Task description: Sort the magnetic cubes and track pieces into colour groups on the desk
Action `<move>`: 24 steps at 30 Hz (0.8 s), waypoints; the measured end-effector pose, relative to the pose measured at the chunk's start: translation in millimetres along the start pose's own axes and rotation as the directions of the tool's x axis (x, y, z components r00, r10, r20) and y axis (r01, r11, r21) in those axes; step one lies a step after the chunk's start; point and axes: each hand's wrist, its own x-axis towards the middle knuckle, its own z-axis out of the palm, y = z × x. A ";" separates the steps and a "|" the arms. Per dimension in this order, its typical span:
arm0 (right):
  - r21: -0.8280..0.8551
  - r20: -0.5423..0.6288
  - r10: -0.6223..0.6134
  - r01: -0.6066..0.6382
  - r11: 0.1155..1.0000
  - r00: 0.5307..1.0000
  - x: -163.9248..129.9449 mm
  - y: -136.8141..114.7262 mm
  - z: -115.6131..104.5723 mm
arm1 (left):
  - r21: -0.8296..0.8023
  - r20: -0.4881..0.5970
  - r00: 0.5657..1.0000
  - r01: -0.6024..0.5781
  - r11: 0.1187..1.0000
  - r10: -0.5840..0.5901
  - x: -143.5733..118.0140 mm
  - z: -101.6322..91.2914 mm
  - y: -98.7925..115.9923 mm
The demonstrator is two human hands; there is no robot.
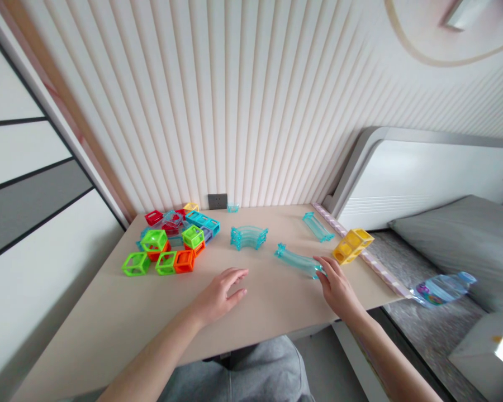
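Observation:
My right hand (334, 282) grips the near right end of a translucent blue toy track piece (297, 260), its thumb and fingers closed on it. The piece slants across the tabletop, its other end pointing to the back left. Over the table's front middle, my left hand (223, 296) holds nothing, thumb and fingers apart. Beyond it stands a stack of curved blue track pieces (248, 238). A straight blue track piece (317, 227) lies at the back right. Just right of my right hand are joined yellow cube frames (352, 245).
Colourful cube frames (166, 262) in green, orange, red and blue are heaped at the table's left. A small clear blue piece (233, 208) lies against the wall by a black socket (217, 201). Past the table's right edge are a plastic bottle (442, 289) and a grey pillow (456, 245).

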 end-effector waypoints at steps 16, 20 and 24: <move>0.269 0.232 -0.194 0.129 0.954 0.953 -12.0 -51.9 0.8 | 0.050 0.073 0.997 0.026 0.998 -0.030 9.0 10.9 5.6; 0.301 0.176 -0.154 0.095 0.949 0.972 -9.2 -44.4 3.9 | 0.031 0.027 0.999 0.028 0.999 -0.029 8.4 13.0 4.3; 0.332 0.221 -0.198 0.117 0.936 0.955 -6.5 -54.7 5.1 | 0.017 0.012 0.999 0.048 0.999 -0.049 7.5 14.1 2.6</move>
